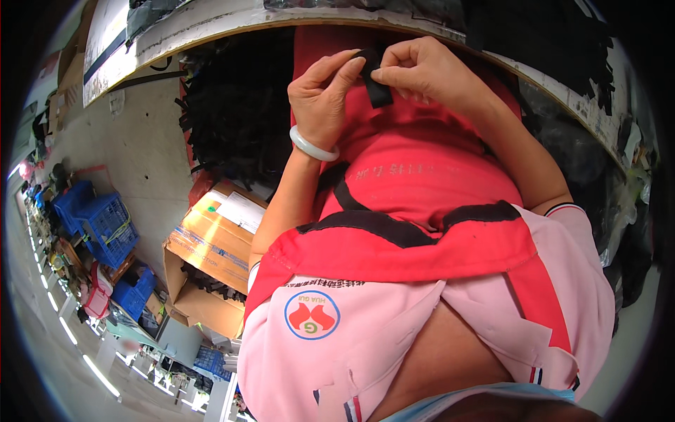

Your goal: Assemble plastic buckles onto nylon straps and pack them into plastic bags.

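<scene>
A short black strap (378,90), looking like flat webbing, is bent between my two hands above my lap, its free end hanging down over the red apron (422,151). My left hand (325,91), with a pale bangle on the wrist, pinches the strap between thumb and index finger. From the other side my right hand (425,74) grips it, thumb against index finger and the other fingers curled under. Whether the strap is one layer or folded double, I cannot tell.
A worktable edge (232,29) curves just beyond my hands, with black pieces (555,42) on it at the right. Dark material (235,105) lies below the table on the left. An opened cardboard box (211,246) stands by my left elbow, and blue crates (109,228) are farther left.
</scene>
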Available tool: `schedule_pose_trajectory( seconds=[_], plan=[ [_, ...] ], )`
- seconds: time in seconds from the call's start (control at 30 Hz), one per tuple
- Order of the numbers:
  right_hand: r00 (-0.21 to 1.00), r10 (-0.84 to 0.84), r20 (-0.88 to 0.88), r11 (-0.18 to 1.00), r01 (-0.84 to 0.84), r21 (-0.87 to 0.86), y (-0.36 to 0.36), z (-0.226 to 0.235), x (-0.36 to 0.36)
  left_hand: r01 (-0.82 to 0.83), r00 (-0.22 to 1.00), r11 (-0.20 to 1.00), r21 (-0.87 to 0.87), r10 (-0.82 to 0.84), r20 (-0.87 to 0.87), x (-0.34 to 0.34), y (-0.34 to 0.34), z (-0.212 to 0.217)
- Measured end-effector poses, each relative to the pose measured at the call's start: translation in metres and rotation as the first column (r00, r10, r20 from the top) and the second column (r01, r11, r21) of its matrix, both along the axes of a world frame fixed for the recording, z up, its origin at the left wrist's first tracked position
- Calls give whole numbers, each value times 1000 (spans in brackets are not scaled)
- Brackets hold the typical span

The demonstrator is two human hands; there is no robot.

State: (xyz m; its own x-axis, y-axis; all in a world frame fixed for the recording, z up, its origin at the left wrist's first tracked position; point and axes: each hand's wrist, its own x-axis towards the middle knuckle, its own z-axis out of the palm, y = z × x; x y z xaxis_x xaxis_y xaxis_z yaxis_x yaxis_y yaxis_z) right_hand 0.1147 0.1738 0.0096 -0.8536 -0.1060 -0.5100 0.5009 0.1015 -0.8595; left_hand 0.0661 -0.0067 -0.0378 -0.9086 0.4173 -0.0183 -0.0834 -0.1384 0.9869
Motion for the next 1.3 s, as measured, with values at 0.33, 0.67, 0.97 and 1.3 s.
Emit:
schedule_pose_trajectory(
  seconds=[0.33, 0.67, 0.97, 1.3],
  plan=[
    [969, -215, 119, 889, 244, -388, 7, -24, 3, 98, 991, 994, 47, -102, 86, -6, -1, -1],
    [926, 118, -360, 753, 153, 640, 61, -47, 77, 175, 984, 860, -479, -147, 96, -41, -167, 90],
    [923, -144, -357, 137, 376, 916, 148, -96, 165, -67, 987, 794, -604, -35, -156, -52, -132, 12],
    [938, -31, -345, 901, 175, 397, 55, 11, 126, 480, 295, 719, 502, -672, 680, 19, 92, -15]
  ],
)
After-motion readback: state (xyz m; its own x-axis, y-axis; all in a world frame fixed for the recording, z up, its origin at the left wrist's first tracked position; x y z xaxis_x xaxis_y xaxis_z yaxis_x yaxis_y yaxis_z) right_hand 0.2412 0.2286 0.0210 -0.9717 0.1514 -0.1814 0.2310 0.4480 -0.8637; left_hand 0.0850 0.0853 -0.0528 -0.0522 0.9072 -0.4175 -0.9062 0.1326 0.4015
